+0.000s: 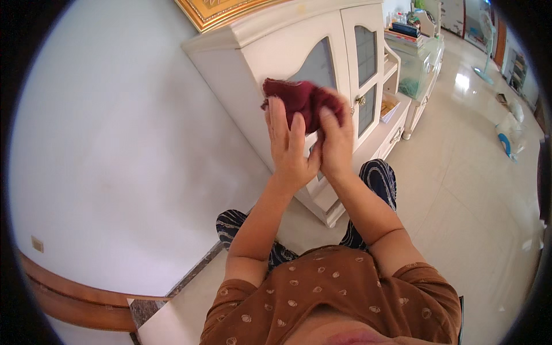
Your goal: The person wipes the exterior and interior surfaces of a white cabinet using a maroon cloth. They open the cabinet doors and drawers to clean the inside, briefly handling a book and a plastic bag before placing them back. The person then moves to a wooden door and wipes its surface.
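Note:
A dark red cloth [297, 97], bunched up, is held between both hands in front of a white cabinet [267, 64]. My left hand [286, 142] lies against the cloth's near side with its fingers extended and somewhat apart, so the cloth is pressed rather than gripped there. On the right, my right hand [338, 133] grips the cloth's right part, its fingers curled over it and partly blurred. The heels of the two hands are close together. Glass panes in the cabinet doors show behind the cloth, with a metal knob [360, 100] right of my right hand.
A gold picture frame [207, 17] rests on the cabinet top. A white wall [129, 151] stands to the left. Beyond the cabinet are a glass tank [412, 77], stacked books [405, 36] and a standing fan [487, 64]. Plastic bags [511, 129] lie on the tiled floor.

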Demonstrator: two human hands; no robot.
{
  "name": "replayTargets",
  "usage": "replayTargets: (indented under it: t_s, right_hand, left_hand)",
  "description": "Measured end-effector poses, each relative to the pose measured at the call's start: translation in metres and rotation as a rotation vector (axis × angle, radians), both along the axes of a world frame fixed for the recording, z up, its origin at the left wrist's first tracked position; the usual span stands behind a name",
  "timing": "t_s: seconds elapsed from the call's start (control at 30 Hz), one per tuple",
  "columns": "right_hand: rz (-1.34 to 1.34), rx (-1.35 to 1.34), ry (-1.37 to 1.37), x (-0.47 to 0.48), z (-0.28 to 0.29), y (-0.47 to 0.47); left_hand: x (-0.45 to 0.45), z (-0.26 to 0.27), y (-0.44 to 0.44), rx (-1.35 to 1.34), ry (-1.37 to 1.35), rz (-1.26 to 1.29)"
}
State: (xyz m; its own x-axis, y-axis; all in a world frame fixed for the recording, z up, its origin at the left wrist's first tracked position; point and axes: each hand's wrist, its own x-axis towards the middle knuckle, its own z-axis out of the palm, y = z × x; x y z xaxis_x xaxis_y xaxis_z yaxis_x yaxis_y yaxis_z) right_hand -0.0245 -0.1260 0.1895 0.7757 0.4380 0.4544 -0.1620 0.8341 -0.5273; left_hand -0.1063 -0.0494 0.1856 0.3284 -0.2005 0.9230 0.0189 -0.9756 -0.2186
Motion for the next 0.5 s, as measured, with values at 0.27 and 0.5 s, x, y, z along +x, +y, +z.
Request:
replayTargets:
  t_s: [0.27, 0.5]
  right_hand:
    - [-0.652, 0.047, -0.793, -0.001, 0.059, 0.032]
    - [-0.842, 0.100, -0.808, 0.023, 0.078, 0.062]
  left_hand:
    - [0.010, -0.008, 0.046, -0.320, -0.099, 0.124]
    - [0.012, -0.011, 0.041, -0.506, -0.073, 0.025]
